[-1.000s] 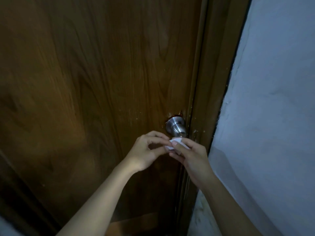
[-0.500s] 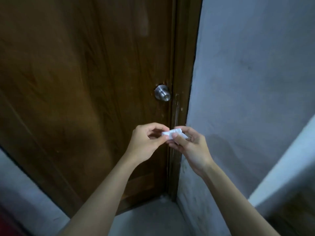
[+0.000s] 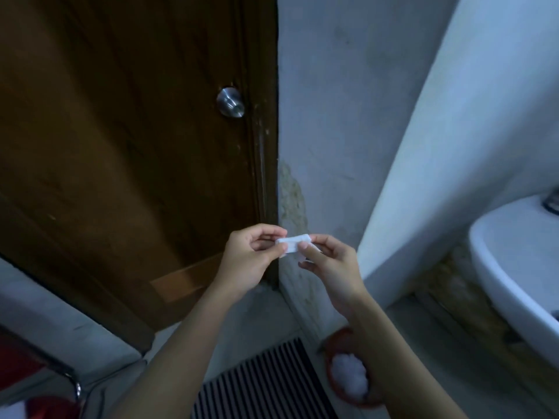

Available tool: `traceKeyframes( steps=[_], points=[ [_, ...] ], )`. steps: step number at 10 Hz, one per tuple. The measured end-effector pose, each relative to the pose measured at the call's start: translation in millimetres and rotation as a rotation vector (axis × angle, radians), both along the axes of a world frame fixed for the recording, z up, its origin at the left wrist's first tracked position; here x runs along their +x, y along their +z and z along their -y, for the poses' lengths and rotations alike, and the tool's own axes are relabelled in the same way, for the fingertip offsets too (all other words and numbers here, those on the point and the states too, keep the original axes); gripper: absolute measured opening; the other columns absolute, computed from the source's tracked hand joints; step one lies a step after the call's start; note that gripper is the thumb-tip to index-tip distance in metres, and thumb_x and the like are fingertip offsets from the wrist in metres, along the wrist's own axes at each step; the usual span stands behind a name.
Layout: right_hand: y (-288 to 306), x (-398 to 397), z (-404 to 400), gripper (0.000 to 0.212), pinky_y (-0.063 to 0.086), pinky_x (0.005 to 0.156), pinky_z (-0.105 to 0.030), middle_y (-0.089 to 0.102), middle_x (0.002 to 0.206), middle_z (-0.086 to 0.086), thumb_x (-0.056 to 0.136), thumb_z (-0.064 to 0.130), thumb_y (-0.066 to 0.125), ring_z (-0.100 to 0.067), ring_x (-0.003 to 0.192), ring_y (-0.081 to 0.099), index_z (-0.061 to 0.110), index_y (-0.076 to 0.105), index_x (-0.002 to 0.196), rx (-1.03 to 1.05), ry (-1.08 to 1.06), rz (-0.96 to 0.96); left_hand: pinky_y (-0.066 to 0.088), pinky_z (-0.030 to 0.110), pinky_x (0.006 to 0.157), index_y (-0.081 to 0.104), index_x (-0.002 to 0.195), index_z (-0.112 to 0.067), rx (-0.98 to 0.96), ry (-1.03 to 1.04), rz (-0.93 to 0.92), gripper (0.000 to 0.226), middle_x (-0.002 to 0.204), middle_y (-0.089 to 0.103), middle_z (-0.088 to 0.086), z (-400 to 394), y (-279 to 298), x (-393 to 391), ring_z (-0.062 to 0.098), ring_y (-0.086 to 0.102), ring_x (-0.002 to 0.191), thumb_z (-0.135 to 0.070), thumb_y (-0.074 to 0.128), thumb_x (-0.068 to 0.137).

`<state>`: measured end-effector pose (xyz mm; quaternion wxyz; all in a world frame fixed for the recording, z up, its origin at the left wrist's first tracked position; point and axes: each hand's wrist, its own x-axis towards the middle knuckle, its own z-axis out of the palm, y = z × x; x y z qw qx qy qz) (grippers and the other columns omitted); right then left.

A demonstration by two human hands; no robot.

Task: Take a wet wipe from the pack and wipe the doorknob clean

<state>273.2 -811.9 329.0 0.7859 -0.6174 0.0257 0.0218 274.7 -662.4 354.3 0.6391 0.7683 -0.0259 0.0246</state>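
A round silver doorknob (image 3: pixel 230 102) sits on the right edge of a dark brown wooden door (image 3: pixel 121 146). Well below it, a small folded white wet wipe (image 3: pixel 294 247) is pinched between both hands. My left hand (image 3: pixel 249 261) grips its left end with thumb and fingers. My right hand (image 3: pixel 329 267) grips its right end. Both hands are away from the knob, in front of the door frame's lower part. No wipe pack is in view.
A grey wall (image 3: pixel 348 116) stands right of the door. A white sink (image 3: pixel 511 261) juts in at the right edge. On the floor lie a black-and-white striped mat (image 3: pixel 266 382) and a red bin (image 3: pixel 351 376) holding white tissue. A red chair with a chrome frame (image 3: pixel 39 379) sits bottom left.
The view has pulled back and tilted down, so the knob now sits far above the hands. Both hands still hold the wipe, now drawn away from the knob.
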Motion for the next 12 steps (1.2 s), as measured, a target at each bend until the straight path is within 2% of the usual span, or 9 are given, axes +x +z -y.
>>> traceKeyframes(
  steps=[2, 5, 6, 7, 8, 9, 10, 11, 12],
  points=[
    [-49.4, -20.0, 68.0, 0.013, 0.05, 0.052, -0.02, 0.066, 0.071, -0.007, 0.083, -0.004, 0.06, -0.012, 0.059, 0.062, 0.009, 0.059, 0.083, -0.084, -0.079, -0.085, 0.042, 0.007, 0.053, 0.069, 0.082, -0.011, 0.035, -0.034, -0.132, 0.014, 0.07, 0.067, -0.001, 75.1, -59.1, -12.4, -0.006, 0.058, 0.053, 0.001, 0.067, 0.076],
    [-149.2, -19.8, 168.0, 0.017, 0.05, 0.053, -0.022, 0.064, 0.065, -0.01, 0.078, -0.007, 0.064, -0.014, 0.057, 0.059, 0.008, 0.062, 0.071, -0.283, -0.151, -0.22, 0.045, 0.011, 0.058, 0.069, 0.08, -0.016, 0.106, -0.05, -0.344, 0.013, 0.068, 0.066, -0.006, 178.6, -166.0, -9.1, -0.009, 0.057, 0.053, -0.005, 0.067, 0.076],
    [-199.5, -14.0, 193.9, 0.022, 0.051, 0.052, -0.024, 0.063, 0.06, -0.006, 0.076, -0.006, 0.065, -0.016, 0.055, 0.059, 0.014, 0.063, 0.067, -0.419, -0.184, -0.289, 0.046, 0.015, 0.064, 0.069, 0.093, -0.009, 0.172, -0.112, -0.405, 0.016, 0.08, 0.066, 0.0, 203.9, -214.2, -4.7, -0.008, 0.059, 0.064, -0.003, 0.063, 0.079],
    [-248.5, -13.2, 211.1, 0.02, 0.05, 0.062, -0.031, 0.064, 0.065, -0.004, 0.076, -0.004, 0.064, -0.021, 0.065, 0.061, 0.015, 0.063, 0.07, -0.547, -0.181, -0.361, 0.047, 0.015, 0.078, 0.061, 0.114, -0.006, 0.25, -0.26, -0.534, 0.031, 0.108, 0.064, 0.006, 217.9, -251.3, -0.9, 0.013, 0.061, 0.097, -0.006, 0.061, 0.083],
    [-291.1, -16.8, 226.2, 0.022, 0.045, 0.074, -0.025, 0.069, 0.096, -0.011, 0.077, 0.003, 0.067, -0.024, 0.091, 0.063, 0.009, 0.067, 0.099, -0.675, -0.11, -0.456, 0.044, 0.027, 0.095, 0.052, 0.125, -0.01, 0.332, -0.369, -0.621, 0.041, 0.127, 0.057, 0.008, 223.3, -285.8, 1.9, 0.018, 0.055, 0.114, -0.01, 0.06, 0.085],
    [-314.2, -22.9, 237.8, 0.036, 0.04, 0.075, -0.021, 0.065, 0.109, -0.018, 0.078, -0.003, 0.065, -0.028, 0.102, 0.06, -0.003, 0.06, 0.114, -0.728, -0.03, -0.442, 0.044, 0.025, 0.091, 0.052, 0.124, -0.011, 0.352, -0.359, -0.607, 0.04, 0.126, 0.057, 0.006, 219.7, -300.9, -0.2, 0.015, 0.055, 0.11, -0.011, 0.059, 0.085],
    [-327.8, -32.5, 244.3, 0.036, 0.036, 0.064, -0.011, 0.063, 0.109, -0.019, 0.081, -0.003, 0.063, -0.029, 0.101, 0.059, -0.004, 0.057, 0.117, -0.744, -0.02, -0.518, 0.042, 0.021, 0.084, 0.053, 0.122, -0.009, 0.331, -0.346, -0.631, 0.036, 0.121, 0.058, 0.008, 211.1, -297.3, -7.4, 0.012, 0.054, 0.102, -0.009, 0.057, 0.087],
    [-328.8, -40.4, 241.2, 0.017, 0.04, 0.051, -0.006, 0.065, 0.089, -0.017, 0.08, -0.008, 0.058, -0.023, 0.083, 0.059, -0.006, 0.064, 0.096, -0.748, 0.017, -0.565, 0.043, 0.022, 0.084, 0.056, 0.119, -0.008, 0.339, -0.326, -0.642, 0.032, 0.121, 0.06, 0.01, 196.7, -286.8, -18.7, 0.013, 0.055, 0.1, -0.008, 0.057, 0.087],
    [-310.2, -43.4, 230.5, 0.015, 0.045, 0.056, -0.011, 0.062, 0.079, -0.012, 0.081, -0.009, 0.056, -0.011, 0.07, 0.059, -0.006, 0.065, 0.093, -0.661, 0.032, -0.608, 0.041, 0.021, 0.085, 0.055, 0.12, -0.007, 0.355, -0.329, -0.664, 0.032, 0.121, 0.06, 0.01, 186.4, -264.4, -32.4, 0.012, 0.054, 0.102, -0.009, 0.055, 0.088]
  ],
)
